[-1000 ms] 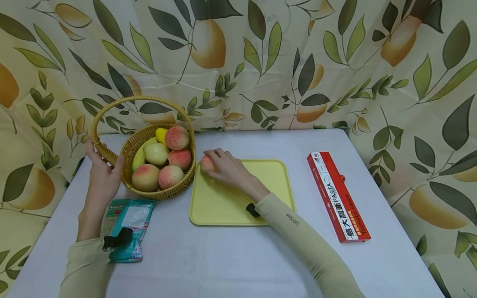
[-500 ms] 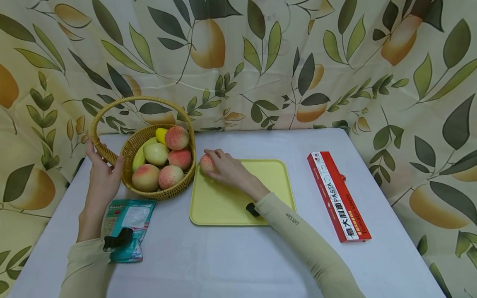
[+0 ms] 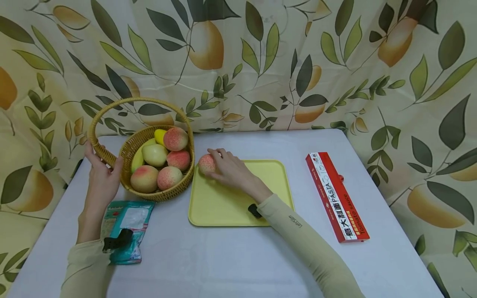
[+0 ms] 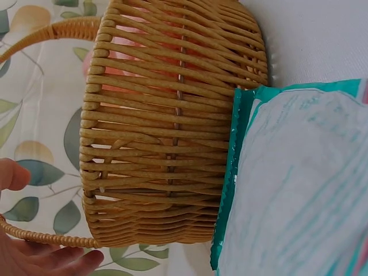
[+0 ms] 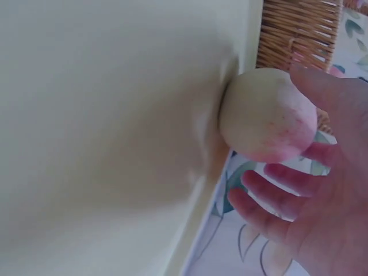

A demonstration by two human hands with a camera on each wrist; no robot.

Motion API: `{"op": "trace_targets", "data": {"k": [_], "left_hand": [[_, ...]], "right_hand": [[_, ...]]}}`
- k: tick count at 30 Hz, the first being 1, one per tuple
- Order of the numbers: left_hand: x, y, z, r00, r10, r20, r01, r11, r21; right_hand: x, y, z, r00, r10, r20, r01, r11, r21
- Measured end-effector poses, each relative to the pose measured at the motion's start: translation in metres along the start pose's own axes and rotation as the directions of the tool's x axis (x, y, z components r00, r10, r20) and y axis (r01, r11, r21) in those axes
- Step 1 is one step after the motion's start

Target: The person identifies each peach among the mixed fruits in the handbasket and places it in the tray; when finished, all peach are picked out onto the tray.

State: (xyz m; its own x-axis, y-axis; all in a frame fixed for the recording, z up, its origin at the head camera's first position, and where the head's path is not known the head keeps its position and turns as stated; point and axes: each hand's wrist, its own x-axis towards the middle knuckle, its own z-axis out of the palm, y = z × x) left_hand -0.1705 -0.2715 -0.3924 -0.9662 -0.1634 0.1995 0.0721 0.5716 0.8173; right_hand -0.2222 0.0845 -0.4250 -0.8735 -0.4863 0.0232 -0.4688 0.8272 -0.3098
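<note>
A wicker basket (image 3: 182,188) of fruit stands at the back left. My left hand (image 3: 103,178) holds the left side of its arched handle (image 3: 102,153), the thumb on one side and the fingers on the other. In the right wrist view, a pale peach (image 5: 264,115) with a pink blush rests at the edge of the yellow tray (image 3: 238,207), by its back left corner. My right hand (image 3: 232,169) has its thumb against the peach and its index finger behind it. The other fingers (image 5: 261,215) of this hand are loosely bent, away from the fruit.
Inside the basket lie several peaches (image 3: 144,179), a pale green round fruit (image 3: 154,155) and a banana (image 3: 138,157). A teal packet (image 3: 130,223) lies in front of the basket, under the left wrist. At right is a red pasta box (image 3: 337,196).
My right hand has shifted slightly to the right, and more of the peach shows beside its fingers. My left hand and the basket stay where they were.
</note>
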Motion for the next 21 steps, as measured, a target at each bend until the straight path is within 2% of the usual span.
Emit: {"op": "trace_targets", "data": {"k": [6, 11, 13, 16, 19, 21], "left_hand": [[0.001, 0.002, 0.001, 1.000, -0.004, 0.007, 0.004, 1.000, -0.021], [0.001, 0.003, 0.003, 1.000, -0.008, 0.015, 0.008, 0.999, -0.034], [0.001, 0.002, 0.003, 1.000, -0.009, 0.012, 0.009, 1.000, -0.027], [0.001, 0.000, 0.001, 1.000, -0.010, 0.006, 0.010, 1.000, -0.013], [0.000, -0.001, 0.001, 1.000, -0.015, 0.004, 0.015, 1.000, -0.010], [-0.001, -0.001, 0.001, 1.000, -0.019, 0.004, 0.019, 1.000, -0.016]], "right_hand": [[-0.001, -0.005, -0.006, 0.995, -0.037, -0.095, 0.034, 0.999, -0.036], [0.004, -0.015, -0.012, 0.972, -0.099, -0.213, 0.090, 0.994, -0.055], [0.006, -0.022, -0.016, 0.958, -0.128, -0.258, 0.119, 0.992, -0.050], [0.009, -0.035, -0.021, 0.927, -0.225, -0.300, 0.223, 0.974, -0.040], [0.015, -0.048, -0.023, 0.889, -0.356, -0.290, 0.351, 0.934, -0.070], [0.021, -0.056, -0.022, 0.873, -0.419, -0.248, 0.409, 0.908, -0.094]]}}
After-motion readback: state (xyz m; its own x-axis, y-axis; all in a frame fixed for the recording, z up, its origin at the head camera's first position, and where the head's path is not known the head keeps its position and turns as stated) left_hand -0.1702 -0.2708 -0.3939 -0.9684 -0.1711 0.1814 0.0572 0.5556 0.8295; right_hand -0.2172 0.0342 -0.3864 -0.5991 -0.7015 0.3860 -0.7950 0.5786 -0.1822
